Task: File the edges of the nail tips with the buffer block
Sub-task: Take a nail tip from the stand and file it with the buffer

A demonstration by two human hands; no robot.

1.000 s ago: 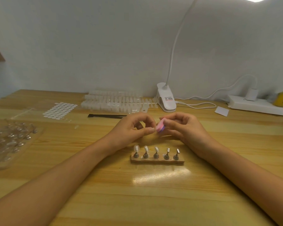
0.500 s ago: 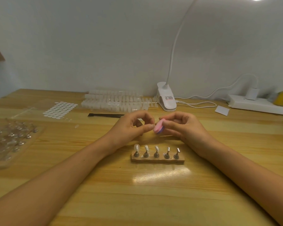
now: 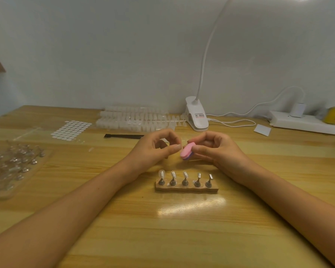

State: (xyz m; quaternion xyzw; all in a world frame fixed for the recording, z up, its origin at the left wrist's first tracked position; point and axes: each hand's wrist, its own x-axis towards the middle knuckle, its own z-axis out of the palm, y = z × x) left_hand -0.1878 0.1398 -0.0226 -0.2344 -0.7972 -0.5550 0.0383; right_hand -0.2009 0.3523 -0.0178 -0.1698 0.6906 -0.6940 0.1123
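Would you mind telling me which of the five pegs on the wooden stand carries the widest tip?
The leftmost peg: its clear tip is broad and rounded, while those on the four pegs to its right look narrower.

The wooden tabletop (image 3: 182,238) carries a five-peg stand (image 3: 187,188) at its middle; behind it lie a black strip (image 3: 124,135), a sheet of white dots (image 3: 71,130) and rows of clear nail tips (image 3: 135,120). Back right sit a clip lamp (image 3: 197,118) and a power strip (image 3: 306,124) — at left, a blurred clear tray (image 3: 12,167), perhaps of small holders.
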